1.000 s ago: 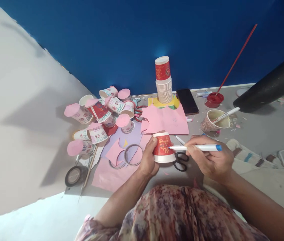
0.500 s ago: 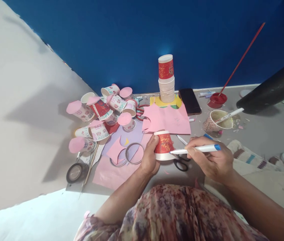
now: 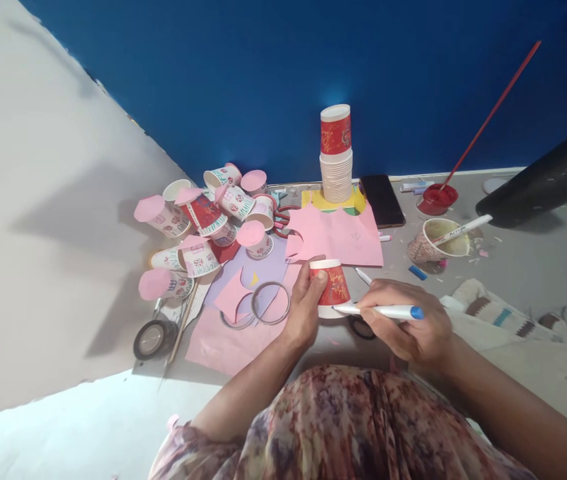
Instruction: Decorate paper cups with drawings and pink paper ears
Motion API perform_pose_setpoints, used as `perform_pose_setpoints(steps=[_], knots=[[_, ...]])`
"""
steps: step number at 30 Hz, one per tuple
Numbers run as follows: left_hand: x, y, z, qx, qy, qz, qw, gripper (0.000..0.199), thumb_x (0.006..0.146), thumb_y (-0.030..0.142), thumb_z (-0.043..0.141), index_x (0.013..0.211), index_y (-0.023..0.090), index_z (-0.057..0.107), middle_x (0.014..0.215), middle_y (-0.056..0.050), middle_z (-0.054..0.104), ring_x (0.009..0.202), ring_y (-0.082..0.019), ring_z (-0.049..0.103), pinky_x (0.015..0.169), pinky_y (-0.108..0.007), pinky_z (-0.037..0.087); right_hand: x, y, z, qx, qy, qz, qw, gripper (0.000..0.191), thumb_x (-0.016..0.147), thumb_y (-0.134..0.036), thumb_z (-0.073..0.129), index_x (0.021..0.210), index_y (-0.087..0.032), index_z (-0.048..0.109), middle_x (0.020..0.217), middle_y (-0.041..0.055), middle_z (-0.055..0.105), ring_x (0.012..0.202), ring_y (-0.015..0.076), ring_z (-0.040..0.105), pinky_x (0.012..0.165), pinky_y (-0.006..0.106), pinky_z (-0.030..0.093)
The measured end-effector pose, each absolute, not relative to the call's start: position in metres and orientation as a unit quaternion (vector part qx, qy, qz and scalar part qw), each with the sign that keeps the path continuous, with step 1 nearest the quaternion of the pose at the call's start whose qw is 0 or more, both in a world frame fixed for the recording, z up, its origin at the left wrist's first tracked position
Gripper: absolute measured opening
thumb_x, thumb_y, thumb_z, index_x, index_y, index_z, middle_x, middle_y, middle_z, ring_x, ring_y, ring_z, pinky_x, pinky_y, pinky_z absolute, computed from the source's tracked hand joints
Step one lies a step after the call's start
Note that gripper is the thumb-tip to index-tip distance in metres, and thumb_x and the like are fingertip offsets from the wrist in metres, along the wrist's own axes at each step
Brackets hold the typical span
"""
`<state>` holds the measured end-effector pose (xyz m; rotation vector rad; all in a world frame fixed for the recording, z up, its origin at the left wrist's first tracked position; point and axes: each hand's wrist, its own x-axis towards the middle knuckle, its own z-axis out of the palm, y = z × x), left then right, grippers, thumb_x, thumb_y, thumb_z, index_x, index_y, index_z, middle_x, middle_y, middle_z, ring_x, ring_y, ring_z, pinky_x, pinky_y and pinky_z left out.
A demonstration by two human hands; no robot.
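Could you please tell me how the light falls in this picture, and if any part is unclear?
In the head view, a bright glow shows on the blue wall above the cup stack; in the head view, soft shadows darken the pale wall at left; in the head view, gold markings on the held red cup are too indistinct to read.

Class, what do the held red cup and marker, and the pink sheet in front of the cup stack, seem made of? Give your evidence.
Red cup: probably paper, smooth, perhaps coated; it has a printed wall and white bands.
Marker: likely hard plastic, smooth; straight white barrel, blue end.
Pink sheet: paper or thin card, matt; flat, with curved cut edges.
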<state>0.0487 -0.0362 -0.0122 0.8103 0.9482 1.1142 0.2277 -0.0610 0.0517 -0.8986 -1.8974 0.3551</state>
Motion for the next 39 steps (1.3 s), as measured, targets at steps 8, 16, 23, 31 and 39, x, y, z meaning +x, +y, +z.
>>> perform_pose_setpoints(steps=[8,16,23,31,39], knots=[[0.048,-0.037,-0.011,0.388,0.414,0.491,0.661,0.042,0.096,0.055,0.072,0.126,0.025,0.068,0.108,-0.004,0.073,0.099,-0.023,0.068,0.09,-0.033,0.053,0.228,-0.059,0.053,-0.38,-0.782,0.13,0.476,0.016,0.096,-0.011,0.059,0.095,-0.025,0.068,0.072,0.0001,0.074,0.059,0.0178,0.07,0.058,0.029,0.058],[0.049,-0.036,-0.012,0.377,0.414,0.491,0.667,0.046,0.095,0.056,0.073,0.126,0.023,0.069,0.107,-0.004,0.073,0.097,-0.023,0.068,0.087,-0.033,0.053,0.23,-0.06,0.054,-0.374,-0.784,0.13,0.478,0.015,0.097,-0.011,0.058,0.092,-0.022,0.066,0.07,-0.0007,0.072,0.058,0.0153,0.068,0.058,0.027,0.056],[0.049,-0.036,-0.011,0.361,0.427,0.493,0.667,0.046,0.093,0.056,0.075,0.126,0.024,0.069,0.108,-0.003,0.074,0.1,-0.021,0.068,0.089,-0.031,0.053,0.23,-0.062,0.049,-0.355,-0.782,0.157,0.487,0.015,0.096,-0.011,0.059,0.09,-0.022,0.068,0.07,0.0001,0.072,0.058,0.0157,0.065,0.058,0.029,0.054],[0.053,-0.031,-0.004,0.251,0.393,0.473,0.747,0.051,0.084,0.061,0.081,0.105,0.016,0.071,0.086,-0.005,0.074,0.073,-0.02,0.071,0.071,-0.031,0.057,0.245,-0.066,0.034,-0.415,-0.712,0.136,0.55,0.015,0.095,-0.012,0.066,0.103,-0.023,0.073,0.086,0.0029,0.078,0.074,0.0204,0.073,0.069,0.034,0.058],[0.051,-0.028,-0.002,0.157,0.399,0.447,0.785,0.054,0.083,0.057,0.084,0.111,0.013,0.071,0.092,-0.009,0.078,0.078,-0.021,0.074,0.079,-0.033,0.061,0.246,-0.067,0.035,-0.425,-0.703,0.178,0.542,0.011,0.095,-0.014,0.069,0.094,-0.025,0.071,0.08,-0.0016,0.074,0.067,0.0151,0.068,0.065,0.029,0.054]])
